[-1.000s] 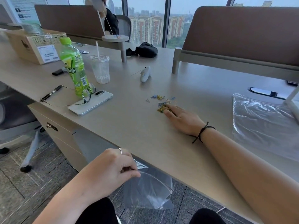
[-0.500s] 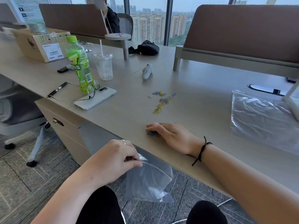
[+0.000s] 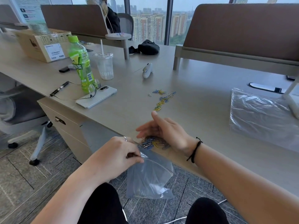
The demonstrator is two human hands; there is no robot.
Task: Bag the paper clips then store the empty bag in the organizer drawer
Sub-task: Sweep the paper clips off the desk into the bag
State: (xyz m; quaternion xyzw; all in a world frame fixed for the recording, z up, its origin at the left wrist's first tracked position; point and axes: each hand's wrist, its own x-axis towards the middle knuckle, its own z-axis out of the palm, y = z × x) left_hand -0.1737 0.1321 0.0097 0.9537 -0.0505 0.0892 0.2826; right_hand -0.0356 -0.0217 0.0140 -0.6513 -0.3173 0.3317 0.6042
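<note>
1. The right hand (image 3: 163, 131) has swept a bunch of paper clips from mid-desk back to the near edge of the desk (image 3: 202, 101); a second ago it lay flat over the far scatter, half a second ago it was partway back; now its fingers are spread and lifted, palm cupped behind the swept pile (image 3: 153, 143), gripping nothing.
2. The left hand (image 3: 116, 156) pinches the mouth of the clear bag (image 3: 148, 177) between thumb and fingers, as before; the bag hangs below the desk edge, its opening right under the pile; some clips look to be inside at the bottom already, though the plastic blurs them.
3. What this means, as I judge it: the pile is set up to be pushed over the edge into the bag; bagging is underway but not finished, since a trail of leftover clips (image 3: 161, 99) is still out on the desk, well apart from the hand; another sweep will be needed.
4. Counts: 2 hands; 2 clear bags, 1 held and 1 second bag (image 3: 258, 115) lying flat on the right of the desk; 2 groups of clips, too small and tangled to count singly, in blue, yellow and silver.
5. The organizer drawer cannot be identified for certain; storing the empty bag is not yet done.
</note>
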